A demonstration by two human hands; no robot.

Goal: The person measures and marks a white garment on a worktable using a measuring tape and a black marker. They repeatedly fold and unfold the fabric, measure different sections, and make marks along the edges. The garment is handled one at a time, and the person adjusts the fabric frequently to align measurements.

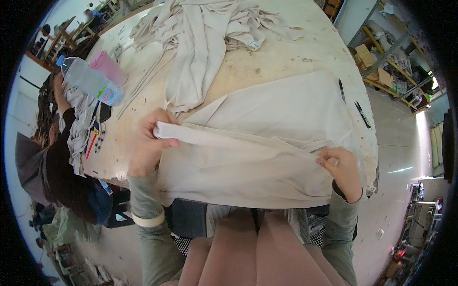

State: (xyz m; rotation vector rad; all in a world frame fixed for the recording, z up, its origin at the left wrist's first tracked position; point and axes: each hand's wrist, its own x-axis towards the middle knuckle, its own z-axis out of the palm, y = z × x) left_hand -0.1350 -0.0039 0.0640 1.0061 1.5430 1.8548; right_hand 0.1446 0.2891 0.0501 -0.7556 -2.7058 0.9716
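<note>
A large piece of beige cloth (305, 105) lies across the near part of the table, its front side hanging at the table's edge. My left hand (150, 143) is closed on a folded edge of it at the left, thumb on top; the hand is a little blurred. At the right, my right hand (339, 169) pinches the same cloth between thumb and fingers. Between the two hands the fabric runs in a loose, creased fold. Beyond it, a heap of beige cloth (200, 52) lies rumpled, one long strip reaching toward my left hand.
On the pale, stained table (267, 62) a clear bottle (88, 78) and a pink cup (109, 66) stand at the left, near a dark phone (105, 112). Black pens (362, 114) lie at the right edge. A co-worker (57, 167) sits at the left. Shelves (391, 62) hold boxes.
</note>
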